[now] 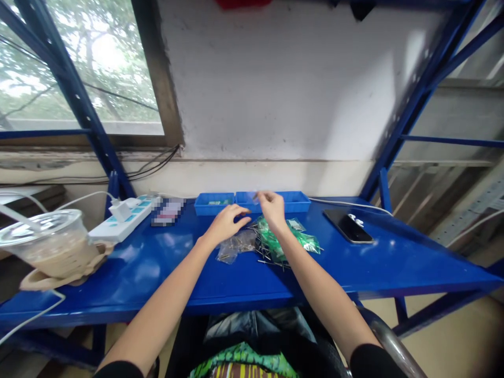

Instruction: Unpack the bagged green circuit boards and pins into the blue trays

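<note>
My right hand (272, 209) is raised in front of the middle blue bin (244, 197), thumb and fingertips pinched together. A small clear plastic bag (252, 196), faint and blurred, shows at those fingertips. Lower and to the left, my left hand (227, 224) has thumb and fingers apart, with nothing seen between them. Below it lie clear plastic bags (235, 245) holding small metal-looking pieces. Under my right wrist spreads a pile of green-tinted plastic packets (271, 239), with thin metal rods (271, 262) sticking out around it.
Blue bins (214, 209) line the table's back edge; green packets lie in the left one. To the right, a phone (346, 227) carries white earbuds (355, 220). A power strip (122, 220) and an iced drink cup (55, 252) stand left on the blue table (157, 278).
</note>
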Motion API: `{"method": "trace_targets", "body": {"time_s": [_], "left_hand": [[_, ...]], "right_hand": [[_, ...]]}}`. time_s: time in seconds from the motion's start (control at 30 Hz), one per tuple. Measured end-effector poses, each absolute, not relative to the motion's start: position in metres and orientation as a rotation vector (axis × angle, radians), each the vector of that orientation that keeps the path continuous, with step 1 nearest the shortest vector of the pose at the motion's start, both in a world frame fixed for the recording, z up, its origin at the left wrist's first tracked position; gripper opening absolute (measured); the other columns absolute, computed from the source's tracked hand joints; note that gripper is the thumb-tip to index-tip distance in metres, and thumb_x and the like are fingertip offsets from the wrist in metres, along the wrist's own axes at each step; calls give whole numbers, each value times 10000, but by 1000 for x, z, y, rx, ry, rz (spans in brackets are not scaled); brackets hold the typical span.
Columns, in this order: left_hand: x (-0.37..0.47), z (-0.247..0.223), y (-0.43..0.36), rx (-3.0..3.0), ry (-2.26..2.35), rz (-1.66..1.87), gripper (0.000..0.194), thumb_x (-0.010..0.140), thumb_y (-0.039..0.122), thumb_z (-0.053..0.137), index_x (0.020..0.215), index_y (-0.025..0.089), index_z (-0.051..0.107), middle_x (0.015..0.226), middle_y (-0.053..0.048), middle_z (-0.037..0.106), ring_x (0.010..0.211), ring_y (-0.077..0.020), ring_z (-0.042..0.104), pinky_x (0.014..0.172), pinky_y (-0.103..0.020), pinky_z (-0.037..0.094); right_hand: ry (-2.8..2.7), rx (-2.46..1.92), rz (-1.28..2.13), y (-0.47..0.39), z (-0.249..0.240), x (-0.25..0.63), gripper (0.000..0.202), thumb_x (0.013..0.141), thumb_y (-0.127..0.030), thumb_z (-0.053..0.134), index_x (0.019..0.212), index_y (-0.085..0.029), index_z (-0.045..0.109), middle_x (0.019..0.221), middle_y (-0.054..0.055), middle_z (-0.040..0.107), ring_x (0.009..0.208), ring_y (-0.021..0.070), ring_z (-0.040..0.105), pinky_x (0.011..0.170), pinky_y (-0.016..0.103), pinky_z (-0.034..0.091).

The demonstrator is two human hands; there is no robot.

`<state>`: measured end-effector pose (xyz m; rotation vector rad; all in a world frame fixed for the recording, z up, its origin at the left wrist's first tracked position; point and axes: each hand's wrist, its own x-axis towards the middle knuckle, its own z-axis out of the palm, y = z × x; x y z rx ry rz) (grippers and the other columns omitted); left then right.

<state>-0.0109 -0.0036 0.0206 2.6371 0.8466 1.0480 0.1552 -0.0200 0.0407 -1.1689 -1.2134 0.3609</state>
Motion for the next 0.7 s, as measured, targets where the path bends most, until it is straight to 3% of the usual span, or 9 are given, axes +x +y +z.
{"method": "trace_targets", "body": {"time_s": [0.13, 0.27, 0.37, 0.47, 0.57, 0.7], "left_hand": [[-22, 20, -2, 2545, 807, 470, 421, 730, 474, 614, 1039, 188, 632, 998, -70, 635, 889, -192, 582, 774, -273, 444], [-26, 15, 3, 2406, 893, 311, 451, 651, 437, 672, 1016, 176, 626, 884, -53, 646, 787, -178, 594, 682, -247, 444], [-25, 13, 8, 2319, 952, 411, 304, 683, 365, 642, 915, 169, 631, 717, -19, 636, 666, -155, 587, 615, -240, 430], [-25, 17, 11, 2281, 1021, 665, 149, 716, 295, 605, 792, 168, 619, 671, -11, 626, 636, -144, 575, 613, -245, 426], [-25, 22, 10, 2289, 1003, 1041, 83, 755, 251, 577, 757, 170, 597, 702, -7, 619, 654, -132, 555, 643, -251, 426], [-22, 29, 4, 2319, 987, 1501, 69, 786, 240, 581, 761, 178, 597, 741, 0, 582, 611, -107, 486, 623, -246, 411]], "right_hand": [[-1101, -1218, -212, -21, 59, 174, 413, 904, -404, 349, 1046, -157, 648, 889, 86, 675, 722, 153, 589, 709, 273, 433], [-1435, -1713, -265, -13, 53, 179, 358, 888, -364, 423, 1161, -220, 604, 919, 105, 687, 844, 215, 627, 767, 313, 426], [-1618, -1897, -148, -13, 40, 171, 377, 864, -414, 460, 1166, -235, 598, 917, 108, 689, 885, 241, 628, 762, 315, 424], [-1681, -1763, 14, -19, 33, 161, 378, 867, -476, 430, 1059, -235, 649, 855, 77, 689, 833, 219, 625, 720, 287, 416], [-1673, -1594, 397, -21, 30, 153, 454, 852, -551, 414, 848, -185, 683, 614, 45, 632, 611, 166, 587, 580, 247, 387], [-1358, -1449, 1083, -19, 28, 142, 590, 843, -639, 324, 743, -147, 635, 351, -30, 414, 315, 86, 331, 384, 213, 232]]}}
